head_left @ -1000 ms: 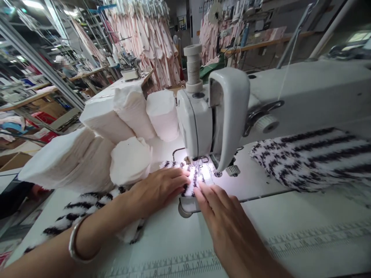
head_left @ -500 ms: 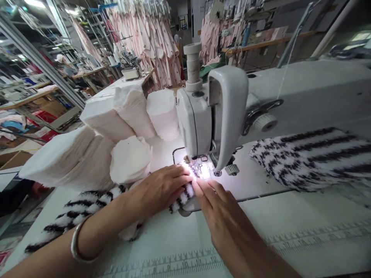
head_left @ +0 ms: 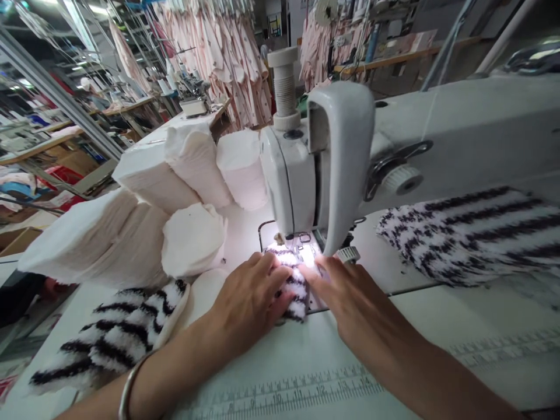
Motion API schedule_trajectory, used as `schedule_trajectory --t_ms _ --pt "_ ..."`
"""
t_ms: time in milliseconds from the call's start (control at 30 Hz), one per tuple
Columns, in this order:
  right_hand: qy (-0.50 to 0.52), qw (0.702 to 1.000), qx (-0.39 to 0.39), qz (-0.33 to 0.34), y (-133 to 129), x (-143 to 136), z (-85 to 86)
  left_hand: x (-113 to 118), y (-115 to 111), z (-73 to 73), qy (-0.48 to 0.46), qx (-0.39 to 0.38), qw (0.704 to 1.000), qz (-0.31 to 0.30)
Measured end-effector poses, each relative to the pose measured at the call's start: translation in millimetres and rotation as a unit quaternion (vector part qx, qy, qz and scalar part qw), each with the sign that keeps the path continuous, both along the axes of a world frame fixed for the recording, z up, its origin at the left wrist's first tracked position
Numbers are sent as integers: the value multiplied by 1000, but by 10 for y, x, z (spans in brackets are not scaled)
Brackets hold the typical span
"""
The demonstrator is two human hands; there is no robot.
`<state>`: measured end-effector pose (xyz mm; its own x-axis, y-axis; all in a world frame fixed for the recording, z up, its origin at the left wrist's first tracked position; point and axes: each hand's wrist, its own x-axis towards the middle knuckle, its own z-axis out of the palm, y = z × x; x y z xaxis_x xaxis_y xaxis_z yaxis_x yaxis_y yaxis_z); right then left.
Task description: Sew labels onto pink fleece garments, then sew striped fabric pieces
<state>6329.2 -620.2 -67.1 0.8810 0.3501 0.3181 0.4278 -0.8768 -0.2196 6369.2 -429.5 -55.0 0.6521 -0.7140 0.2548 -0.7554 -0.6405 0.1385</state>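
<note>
A small black-and-white striped fluffy piece [head_left: 297, 291] lies under the lit needle area of a white sewing machine [head_left: 291, 181]. My left hand [head_left: 249, 291] rests on its left side, fingers spread over the fabric. At the piece's upper right is my right hand [head_left: 350, 291], fingertips beside the presser foot, thumb and fingers apart. The needle itself is too small to make out. Another striped piece [head_left: 118, 332] with a pale backing lies left of my left forearm.
Stacks of white fabric pieces [head_left: 96, 233] stand left of the machine. A larger striped pile [head_left: 472, 233] lies under the machine arm at right. A printed ruler [head_left: 297, 396] runs along the front edge. Pink garments [head_left: 238, 70] hang behind.
My right hand has moved right and slightly up, and my left hand has drawn a little down and left. More of the striped piece shows between them, turned more upright.
</note>
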Motion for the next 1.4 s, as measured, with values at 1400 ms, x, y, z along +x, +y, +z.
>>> schedule_trajectory --t_ms 1400 --pt "-56 998 -20 -34 122 -52 -10 83 48 -100 -33 -9 999 -36"
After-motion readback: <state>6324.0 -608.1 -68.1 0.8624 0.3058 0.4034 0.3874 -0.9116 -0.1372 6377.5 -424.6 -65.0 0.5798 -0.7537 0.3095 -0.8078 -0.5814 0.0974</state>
